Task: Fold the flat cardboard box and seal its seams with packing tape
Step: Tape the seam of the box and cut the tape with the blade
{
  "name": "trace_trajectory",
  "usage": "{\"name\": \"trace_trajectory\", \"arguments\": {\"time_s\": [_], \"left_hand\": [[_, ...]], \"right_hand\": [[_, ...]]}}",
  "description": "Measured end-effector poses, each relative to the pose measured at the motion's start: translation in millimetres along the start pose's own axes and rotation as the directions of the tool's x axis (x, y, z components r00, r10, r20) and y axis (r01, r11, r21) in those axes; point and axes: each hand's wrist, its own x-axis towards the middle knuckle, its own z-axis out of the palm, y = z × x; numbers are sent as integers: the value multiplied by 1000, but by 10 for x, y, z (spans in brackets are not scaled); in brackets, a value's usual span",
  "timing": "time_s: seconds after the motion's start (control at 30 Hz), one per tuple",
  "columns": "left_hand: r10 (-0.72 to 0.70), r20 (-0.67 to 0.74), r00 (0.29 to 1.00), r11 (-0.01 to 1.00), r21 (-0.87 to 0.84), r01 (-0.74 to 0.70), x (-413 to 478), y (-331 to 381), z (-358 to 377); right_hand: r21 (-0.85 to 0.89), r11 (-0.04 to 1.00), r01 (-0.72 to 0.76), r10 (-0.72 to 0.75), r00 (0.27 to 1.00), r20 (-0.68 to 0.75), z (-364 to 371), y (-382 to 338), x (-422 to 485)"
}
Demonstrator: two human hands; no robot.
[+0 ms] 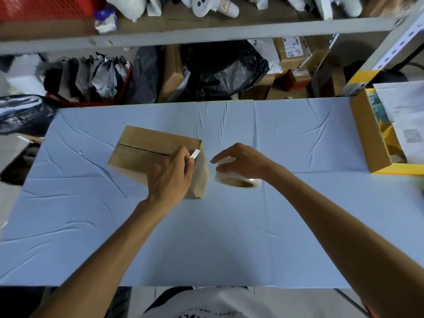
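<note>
- So the brown cardboard box is sitting folded up on the pale blue cloth-covered bench, left of the middle and nearer the far edge than the near one. Its top seam is facing up with the slit showing, and it's looking untaped to me.
- The person's left hand is resting over the box's right end and pinching a small white strip between thumb and fingertips, right at the box's top right corner. I'm guessing that's the tape's loose end being lined up with the seam, but honestly can't tell for sure.
- The right hand is curling down over the whitish roll of packing tape, which is lying flat on the bench just beside the box's right end. It's probably holding the roll down so the tape pulls off without the roll skating around.
- An open cardboard carton with yellow trim is sitting at the bench's right edge, well apart from the work.
</note>
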Motion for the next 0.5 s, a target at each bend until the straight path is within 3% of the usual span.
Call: {"name": "trace_trajectory", "arguments": {"time_s": [0.1,0.2,0.5], "left_hand": [[-36,45,998,998,-48,38,22,-7,4],[-36,59,998,997,-71,40,7,-6,-14],[63,-33,997,992,-106,-66,-35,85,-13]], "right_hand": [[168,986,9,-25,995,95,-70,0,-10],[227,974,-19,-5,994,106,-25,22,0],[379,925,5,28,996,-83,77,7,-32]]}}
